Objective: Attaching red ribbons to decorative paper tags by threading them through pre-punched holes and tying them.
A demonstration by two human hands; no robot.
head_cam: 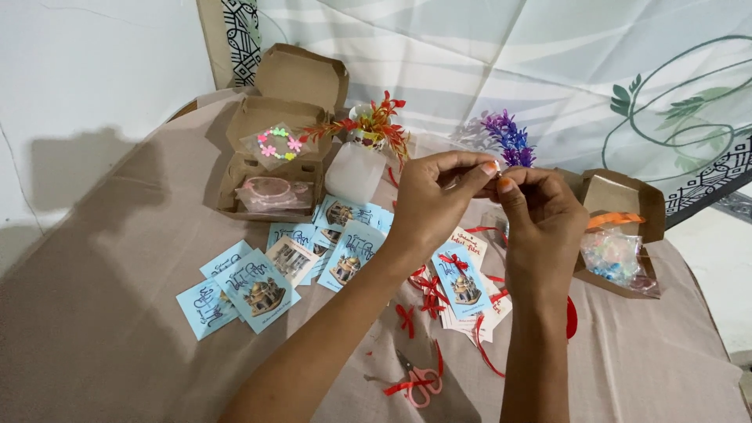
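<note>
Pinching something too small to tell, left hand (439,200) and right hand (540,215) meet fingertip-to-fingertip above blue cards (348,254).

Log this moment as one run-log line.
left hand: pinching small item, unclear | right hand: pinching same item | below: blue cards, red ribbon bows, pink scissors | surface: table

light-blue cards (258,291), red ribbon (430,286), pink scissors (419,382)

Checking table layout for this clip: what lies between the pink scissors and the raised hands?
In the head view, between the pink scissors and the hands lie red ribbon bows and a bowed blue card on white cards.
</note>
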